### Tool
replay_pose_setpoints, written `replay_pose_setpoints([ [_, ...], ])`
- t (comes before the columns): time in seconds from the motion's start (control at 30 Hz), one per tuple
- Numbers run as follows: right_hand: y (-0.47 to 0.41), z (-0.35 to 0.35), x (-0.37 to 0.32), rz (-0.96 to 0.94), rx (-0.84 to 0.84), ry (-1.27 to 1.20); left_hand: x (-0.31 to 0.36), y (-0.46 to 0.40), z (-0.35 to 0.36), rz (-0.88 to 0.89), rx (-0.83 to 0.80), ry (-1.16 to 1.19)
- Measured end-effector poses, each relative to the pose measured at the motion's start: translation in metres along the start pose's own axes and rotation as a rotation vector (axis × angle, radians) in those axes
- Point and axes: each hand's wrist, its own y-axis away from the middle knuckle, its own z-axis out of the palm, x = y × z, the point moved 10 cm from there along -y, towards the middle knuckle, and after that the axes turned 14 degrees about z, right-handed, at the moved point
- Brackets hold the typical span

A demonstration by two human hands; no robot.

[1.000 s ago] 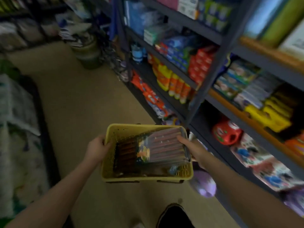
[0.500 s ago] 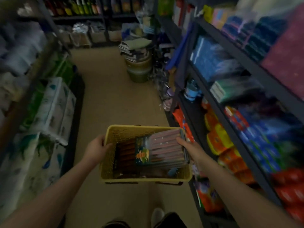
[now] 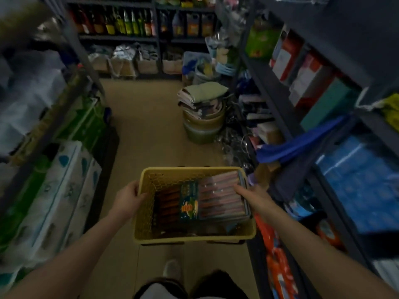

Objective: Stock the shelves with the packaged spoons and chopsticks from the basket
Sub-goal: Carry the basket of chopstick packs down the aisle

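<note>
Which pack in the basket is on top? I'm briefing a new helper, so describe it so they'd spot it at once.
Find the yellow basket held between both hands over the aisle floor. Inside, towards its right wall under the right hand, lies the top pack. It is clear-wrapped, with pale pink sticks and a dark orange-printed label, unlike the darker brown pack beneath.

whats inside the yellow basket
In the yellow basket: a clear pack of pinkish sticks on top, darker brown packs beneath. Whatever lies under them is covered.

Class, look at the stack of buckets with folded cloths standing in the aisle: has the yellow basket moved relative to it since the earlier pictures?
Yes. The yellow basket, carried in both hands, has come up the aisle toward the stack of buckets.
</note>
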Motion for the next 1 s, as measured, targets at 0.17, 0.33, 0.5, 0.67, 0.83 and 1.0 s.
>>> replay_pose_setpoints([
  [0.17,-0.068,-0.016,-0.136,-0.058,0.066,0.038,0.052,-0.156,-0.039,0.064,0.056,-0.076],
  [0.33,-0.185,-0.037,-0.241,-0.09,0.069,-0.042,0.095,-0.306,-0.036,0.106,0.043,-0.065],
  [0.5,-0.289,-0.064,-0.342,-0.025,0.025,-0.017,0.134,-0.436,-0.023,0.063,0.043,-0.049],
  [0.67,-0.374,-0.09,-0.42,0.062,0.025,-0.015,0.173,-0.564,-0.021,0.087,0.011,-0.067],
  [0.83,-0.437,-0.089,-0.474,0.157,-0.03,-0.159,0.209,-0.707,-0.012,0.171,-0.043,-0.203],
  [1.0,-0.512,-0.084,-0.508,0.241,0.013,-0.387,0.244,-0.856,0.018,0.298,-0.261,-0.28],
])
